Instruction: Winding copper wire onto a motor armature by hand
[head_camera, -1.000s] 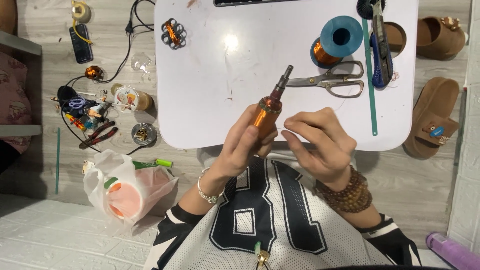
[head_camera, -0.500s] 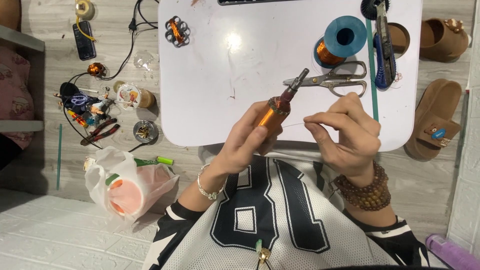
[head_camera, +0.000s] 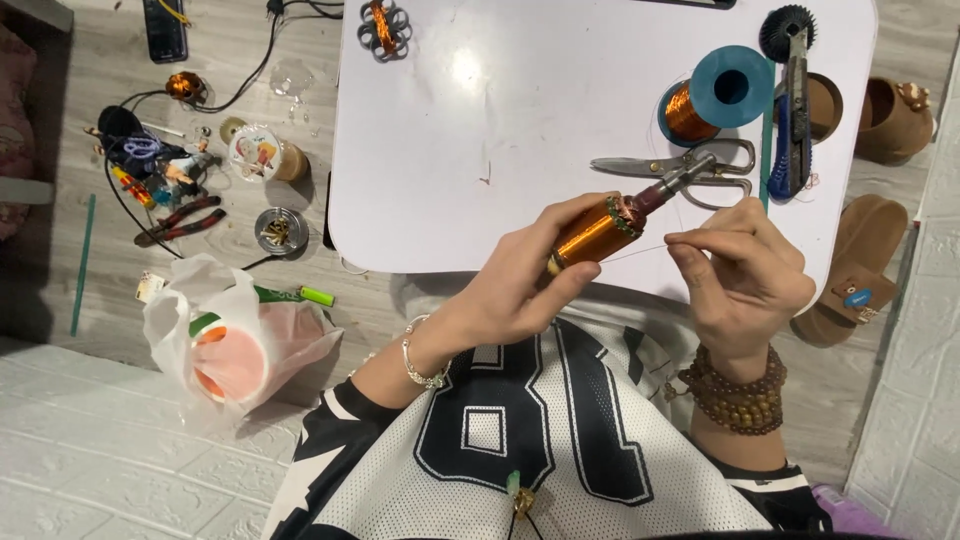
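Observation:
My left hand (head_camera: 520, 285) grips a small motor armature (head_camera: 598, 230) wound with copper wire, its dark shaft pointing up and to the right over the front edge of the white table (head_camera: 500, 120). My right hand (head_camera: 745, 280) pinches a thin copper wire (head_camera: 645, 249) that runs from the armature to my fingertips. Behind my hands lie metal scissors (head_camera: 680, 170) and a blue spool of copper wire (head_camera: 715, 95).
A blue-handled utility knife (head_camera: 795, 120) and a green stick lie at the table's right. A small copper coil part (head_camera: 383, 27) sits at the back. On the floor: pliers (head_camera: 180, 222), tangled cables, a plastic bag with a cup (head_camera: 235, 340), brown slippers (head_camera: 860, 275).
Both hands and the armature have shifted to the right. My right hand has drawn the wire further out from the armature.

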